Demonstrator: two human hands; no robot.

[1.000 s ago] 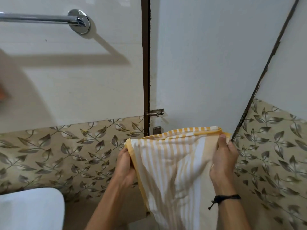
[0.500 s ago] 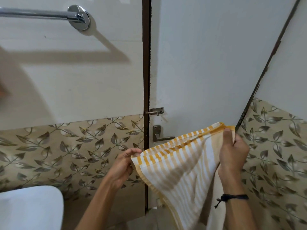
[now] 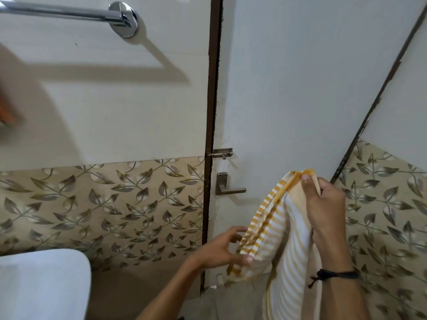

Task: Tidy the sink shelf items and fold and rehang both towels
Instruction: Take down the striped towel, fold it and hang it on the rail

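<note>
Head view: yellow-and-white striped towel (image 3: 284, 227) held up in air at lower right, in front of pale door (image 3: 300, 88), apart from any rail. Cloth doubled over, bunched striped edge running diagonally from top corner down to the left, rest hanging past bottom of frame. Right grip (image 3: 323, 204) closed on top corner, thumb pressed on front, fingers curled behind. Left grip (image 3: 221, 250) lower down, pinching bottom end of bunched edge, thumb on front, other fingers spread and partly hidden behind cloth. Black cord band (image 3: 335, 274) round right wrist. Metal lever handle (image 3: 227, 188) on door just left of towel, slide bolt (image 3: 220, 154) above it, dark brown door frame (image 3: 211, 112) alongside. Chrome towel bar (image 3: 64, 12) on cream wall at upper left, well apart from towel. Leaf-pattern tiles (image 3: 104, 204) along lower wall on both sides of door. White fixture (image 3: 41, 285) at bottom left corner, kind unclear. Blurred orange patch (image 3: 4, 107) at left edge, cannot tell what.
</note>
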